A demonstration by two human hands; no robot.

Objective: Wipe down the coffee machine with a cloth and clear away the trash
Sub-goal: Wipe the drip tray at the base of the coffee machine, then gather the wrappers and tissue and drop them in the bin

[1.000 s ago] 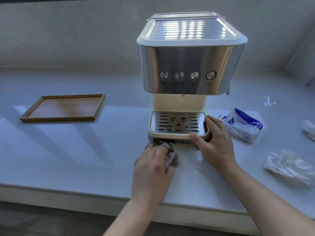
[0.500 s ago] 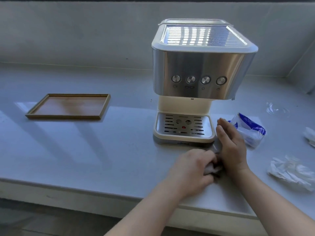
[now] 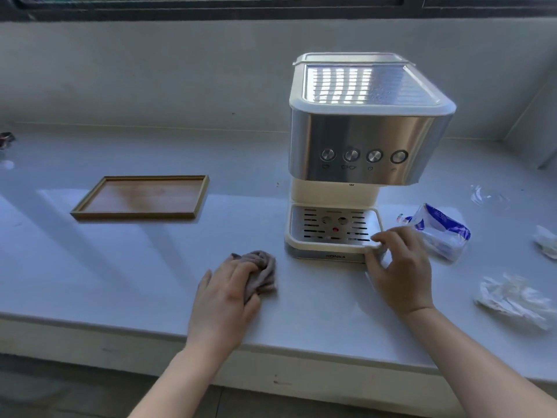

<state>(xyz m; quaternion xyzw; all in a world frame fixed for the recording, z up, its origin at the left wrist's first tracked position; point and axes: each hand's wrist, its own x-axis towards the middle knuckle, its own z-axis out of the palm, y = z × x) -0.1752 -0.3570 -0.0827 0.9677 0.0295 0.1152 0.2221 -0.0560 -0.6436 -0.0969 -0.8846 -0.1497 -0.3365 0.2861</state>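
The left hand (image 3: pixel 226 294) clutches the soft, bunched cloth (image 3: pixel 262 270) on the tabletop (image 3: pixel 120 267), just left of the coffee machine (image 3: pixel 361 140). The right hand (image 3: pixel 401 273) pinches the drip tray (image 3: pixel 316 247) at its near right corner, probably steadying a heavy, slick body.

Head view looks forward and down onto the countertop (image 3: pixel 120 282).

Grey cloth (image 3: pixel 261 271), silver-and-cream coffee machine (image 3: pixel 366 146), brown tray (image 3: pixel 141 197)
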